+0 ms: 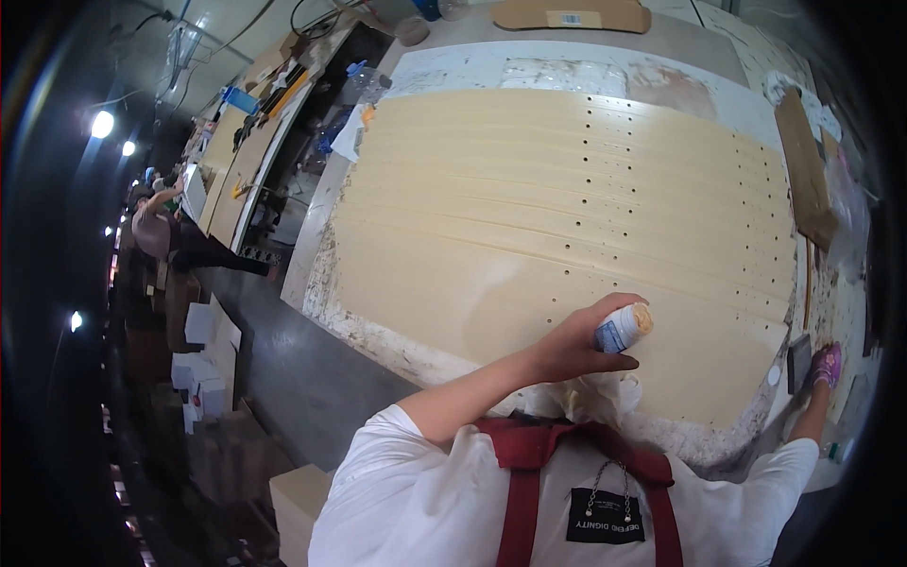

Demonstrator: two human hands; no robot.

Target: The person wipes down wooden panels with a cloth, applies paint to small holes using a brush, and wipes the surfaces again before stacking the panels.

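My left hand (584,342) is closed around a small white tub (619,330) with a blue label. Its open end points up and right and shows a pale orange paste. Under this hand lies a large cream-yellow panel (453,208), drilled with rows of small dark holes. A crumpled translucent plastic bag (605,399) sits at the panel's near edge, just below the tub. Far to the right, my right hand (827,367) wears a pink and purple covering and reaches to the side surface beside a dark grey block (799,360). Its fingers are too small and blurred to read.
The panel rests on a paint-stained white worktable (326,274). Brown cardboard strips (803,175) line the right side, and a cardboard piece (572,15) lies at the back. Clear plastic bottles (367,80) stand back left. Another person (156,227) leans at a bench on the left.
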